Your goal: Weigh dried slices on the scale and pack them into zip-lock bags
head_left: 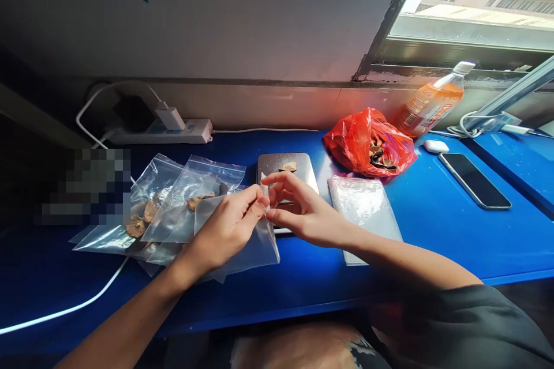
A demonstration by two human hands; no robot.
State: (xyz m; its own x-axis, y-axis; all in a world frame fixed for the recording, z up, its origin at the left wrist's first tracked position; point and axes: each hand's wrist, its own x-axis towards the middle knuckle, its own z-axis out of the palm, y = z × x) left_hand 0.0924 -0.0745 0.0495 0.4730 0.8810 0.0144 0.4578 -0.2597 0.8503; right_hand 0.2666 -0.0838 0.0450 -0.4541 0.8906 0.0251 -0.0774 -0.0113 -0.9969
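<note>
My left hand [236, 222] pinches the edge of a clear zip bag [255, 248] between thumb and fingers. The bag hangs tilted over the table in front of a small metal-topped scale [283, 161]. My right hand [303, 210] is at the same edge of the bag, its fingers curved and apart, the fingertips at or touching the plastic. One pale dried slice [288, 166] lies on the scale's plate, whose front part is hidden by my hands. Left of my left hand, overlapping zip bags [168, 213] hold brown dried slices [136, 226].
A stack of clear bags [367, 213] lies right of the scale. Behind it sits an open red plastic bag [350, 138] with dark dried pieces. An orange drink bottle [433, 101], a phone [476, 180], a white earbud case [436, 146] and a power strip [194, 131] also stand on the blue table [437, 230].
</note>
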